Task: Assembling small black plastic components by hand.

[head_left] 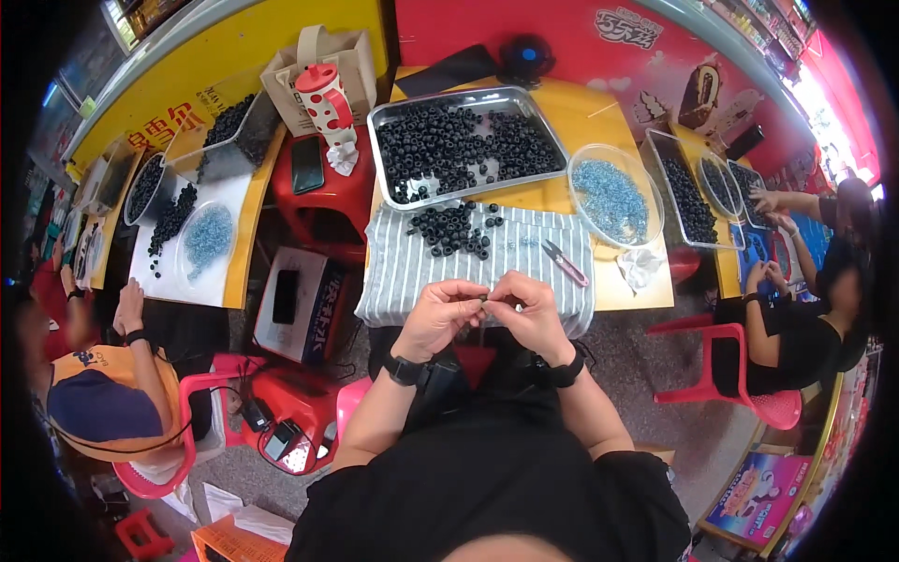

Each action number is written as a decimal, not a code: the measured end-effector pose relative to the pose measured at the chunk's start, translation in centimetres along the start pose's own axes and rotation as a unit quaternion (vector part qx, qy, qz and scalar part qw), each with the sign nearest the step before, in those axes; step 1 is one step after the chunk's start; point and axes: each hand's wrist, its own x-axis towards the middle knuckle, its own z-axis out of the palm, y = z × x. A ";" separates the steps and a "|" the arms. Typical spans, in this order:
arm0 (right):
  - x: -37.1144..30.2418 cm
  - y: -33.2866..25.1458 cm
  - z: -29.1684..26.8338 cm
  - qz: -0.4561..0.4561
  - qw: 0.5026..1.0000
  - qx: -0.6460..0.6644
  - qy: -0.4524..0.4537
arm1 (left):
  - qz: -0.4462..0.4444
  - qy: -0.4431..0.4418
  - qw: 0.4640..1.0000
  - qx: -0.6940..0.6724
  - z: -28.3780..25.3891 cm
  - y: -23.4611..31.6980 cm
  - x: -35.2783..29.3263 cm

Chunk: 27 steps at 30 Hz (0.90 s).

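Over at far left, a seated person's hand [129, 309] resting by a white board [154, 272] strewn with black beads. Left hand [440, 314] raised above the lap, fingers curled in, thumb and fingertips pinching a small dark bead [484, 298]. Right hand [534, 314] pressed up against it, fingers closed on the same bead from the other side. Just beyond, striped cloth [403, 267] with a loose pile of black beads [454, 229]; behind that, metal tray [393, 192] packed full. Pink snips [565, 263] lying on the cloth's right side, clear bowl of blue beads [613, 192] beyond.
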 end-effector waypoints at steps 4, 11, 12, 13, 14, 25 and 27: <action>-0.3 0.0 0.0 -0.005 1.000 0.011 0.020 | -0.007 0.011 1.000 0.029 0.3 0.1 0.2; 0.3 0.0 -0.1 -0.080 0.996 -0.037 0.027 | -0.006 0.050 0.997 0.066 1.0 0.5 0.2; 0.3 -0.1 -0.2 -0.036 0.999 0.010 0.017 | -0.010 0.049 0.997 0.065 0.9 0.6 0.3; 0.3 -0.2 -0.3 0.008 0.998 0.057 0.009 | -0.011 0.033 0.997 0.062 0.9 0.6 0.3; 0.3 -0.3 -0.5 0.051 0.993 0.106 0.002 | -0.012 0.017 0.998 0.058 0.8 0.6 0.4; 0.5 3.5 -3.2 0.065 0.995 -0.012 0.070 | 0.021 0.058 0.997 -0.043 -0.2 0.5 0.5; 0.0 4.5 -4.7 0.053 0.967 -0.187 0.166 | 0.018 0.067 0.996 -0.050 -0.5 0.7 0.4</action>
